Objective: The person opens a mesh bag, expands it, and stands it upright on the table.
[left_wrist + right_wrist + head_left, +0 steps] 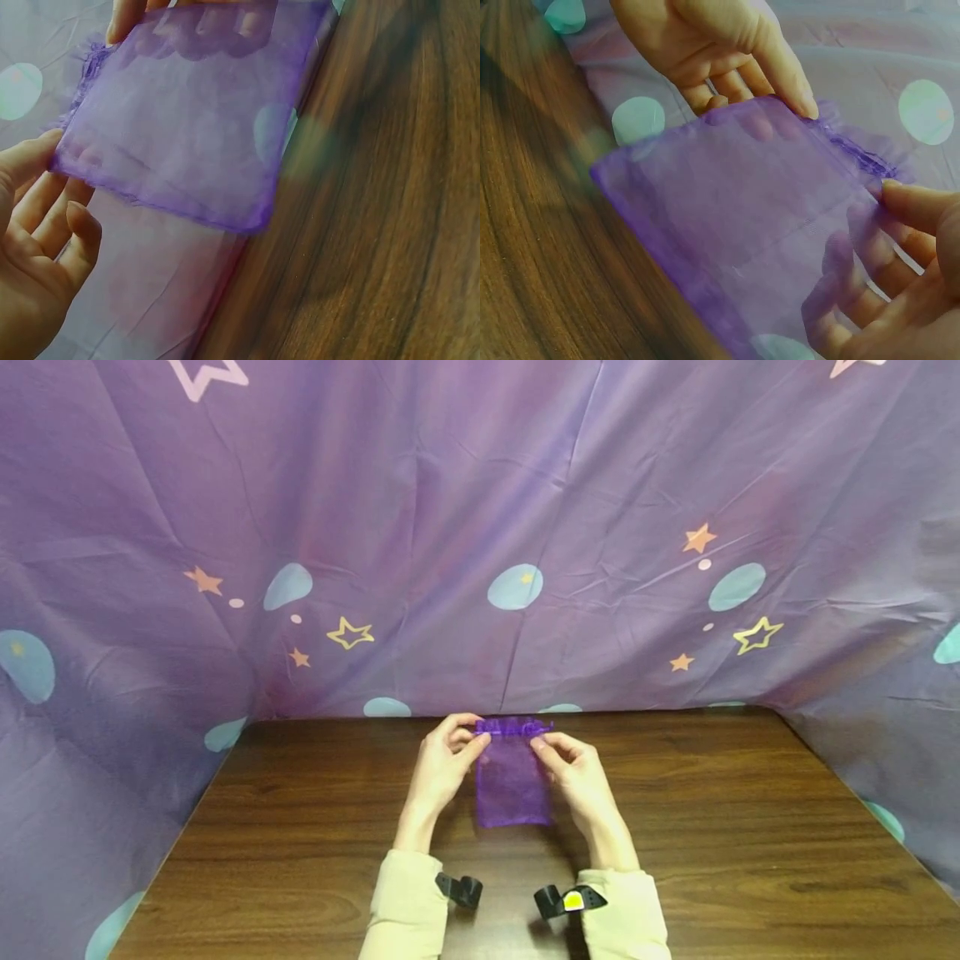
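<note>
A sheer purple drawstring pouch [513, 785] hangs between both hands, its gathered, ruffled top edge uppermost. My left hand [442, 760] pinches its upper left side between thumb and fingers. At the upper right side my right hand [579, 770] pinches it in the same way. Through the thin mesh of the pouch [180, 112] some right-hand fingers show in the left wrist view. In the right wrist view the pouch [727, 195] looks flat, and I make out nothing inside it.
Below the hands lies a dark wood-grain table [300, 843]. A purple curtain [450, 510] with stars and blue spots stands behind it and at both sides. Black straps [459, 890] sit at the cuffs of the pale sleeves [408, 902].
</note>
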Tool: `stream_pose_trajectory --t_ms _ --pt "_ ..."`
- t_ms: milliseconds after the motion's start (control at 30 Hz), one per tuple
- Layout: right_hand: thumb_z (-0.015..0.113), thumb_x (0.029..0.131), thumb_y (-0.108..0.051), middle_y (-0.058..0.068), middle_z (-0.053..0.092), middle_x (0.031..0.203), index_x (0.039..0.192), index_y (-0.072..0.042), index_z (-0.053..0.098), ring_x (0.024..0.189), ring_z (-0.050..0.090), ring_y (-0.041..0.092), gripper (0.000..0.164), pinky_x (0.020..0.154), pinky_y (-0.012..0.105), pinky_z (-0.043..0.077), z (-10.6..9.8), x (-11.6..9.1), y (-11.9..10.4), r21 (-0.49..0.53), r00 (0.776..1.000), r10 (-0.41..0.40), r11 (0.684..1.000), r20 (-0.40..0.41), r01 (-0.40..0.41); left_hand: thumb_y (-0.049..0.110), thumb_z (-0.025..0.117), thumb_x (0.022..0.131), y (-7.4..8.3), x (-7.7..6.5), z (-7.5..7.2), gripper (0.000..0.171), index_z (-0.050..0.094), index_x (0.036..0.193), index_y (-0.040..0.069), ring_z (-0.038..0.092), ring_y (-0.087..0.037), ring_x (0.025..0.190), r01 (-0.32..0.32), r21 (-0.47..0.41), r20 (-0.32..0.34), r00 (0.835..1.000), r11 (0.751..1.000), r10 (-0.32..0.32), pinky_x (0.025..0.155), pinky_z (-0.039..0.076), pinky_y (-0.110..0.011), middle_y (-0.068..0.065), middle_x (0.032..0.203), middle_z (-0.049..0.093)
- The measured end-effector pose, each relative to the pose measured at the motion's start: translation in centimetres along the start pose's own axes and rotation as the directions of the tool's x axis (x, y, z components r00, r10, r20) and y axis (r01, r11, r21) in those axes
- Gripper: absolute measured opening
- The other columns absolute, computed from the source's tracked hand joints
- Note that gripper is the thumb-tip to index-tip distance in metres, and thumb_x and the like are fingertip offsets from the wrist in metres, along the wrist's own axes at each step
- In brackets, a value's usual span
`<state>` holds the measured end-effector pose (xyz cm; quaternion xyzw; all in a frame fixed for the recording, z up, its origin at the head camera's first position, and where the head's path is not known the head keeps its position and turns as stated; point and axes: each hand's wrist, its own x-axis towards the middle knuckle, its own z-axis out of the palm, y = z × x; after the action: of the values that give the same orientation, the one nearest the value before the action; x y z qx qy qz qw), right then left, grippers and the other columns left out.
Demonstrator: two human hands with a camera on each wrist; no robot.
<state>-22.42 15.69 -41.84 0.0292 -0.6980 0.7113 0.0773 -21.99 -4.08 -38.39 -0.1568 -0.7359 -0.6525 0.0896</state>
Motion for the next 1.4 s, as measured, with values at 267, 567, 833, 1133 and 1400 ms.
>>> stream_pose_trajectory --t_ms 267,567,833,1133,1400 --pt "0.068 0.092 -0.009 -0.002 0.059 0.069 0.093 0.011 0.066 0.058 0.051 0.007 0.02 0.051 0.02 0.041 0.1 0.1 -0.1 0.037 0.998 -0.011 0.999 -0.061 0.014 0.001 0.065 0.092 0.0 0.1 0.2 0.028 0.058 0.117 -0.008 0.068 -0.042 0.074 -0.008 -0.035 0.026 1.0 0.999 0.009 0.053 0.044 -0.021 -0.026 0.086 0.068" --pt "0.068 0.091 -0.006 -0.004 0.06 0.067 0.095 0.012 0.067 0.056 0.047 0.007 0.018 0.051 0.02 0.039 0.1 0.0 -0.2 0.055 0.994 -0.038 0.997 -0.107 0.044 0.0 0.065 0.092 -1.4 0.7 0.5 0.026 0.059 0.116 -0.008 0.067 -0.043 0.072 0.008 -0.093 -0.02 1.0 0.996 -0.01 0.053 0.043 -0.022 -0.026 0.086 0.068" --pt "0.069 0.091 -0.007 -0.005 0.053 0.061 0.085 -0.004 0.073 0.047 0.037 0.004 0.007 0.043 0.019 0.029 0.2 0.0 -0.3 0.13 0.996 -0.017 0.991 -0.084 0.028 0.002 0.066 0.092 -3.5 1.2 0.5 0.037 0.056 0.128 0.0 0.064 -0.024 0.06 -0.062 -0.136 -0.008 0.998 0.989 0.062 0.05 0.044 -0.023 -0.022 0.081 0.068" --pt "0.068 0.091 -0.009 -0.002 0.065 0.073 0.081 -0.017 0.073 0.06 0.056 0.009 0.014 0.055 0.021 0.047 -0.5 0.0 -0.4 0.154 0.999 0.035 0.987 0.001 -0.035 0.011 0.075 0.086 -3.2 0.8 0.2 0.023 0.066 0.107 0.01 0.06 -0.016 0.068 -0.11 0.001 0.124 0.986 0.994 0.109 0.057 0.043 -0.024 -0.003 0.082 0.067" --pt "0.068 0.088 0.0 0.005 0.055 0.109 0.129 -0.012 0.051 0.083 0.061 0.012 0.046 0.072 0.026 0.05 -1.1 -0.1 -0.7 0.118 0.996 -0.013 0.993 0.093 0.002 0.015 0.075 0.087 -2.6 0.9 0.3 0.011 0.067 0.094 0.011 0.057 -0.01 0.07 -0.134 0.186 0.191 0.977 0.973 0.098 0.059 0.045 -0.026 0.004 0.083 0.065"
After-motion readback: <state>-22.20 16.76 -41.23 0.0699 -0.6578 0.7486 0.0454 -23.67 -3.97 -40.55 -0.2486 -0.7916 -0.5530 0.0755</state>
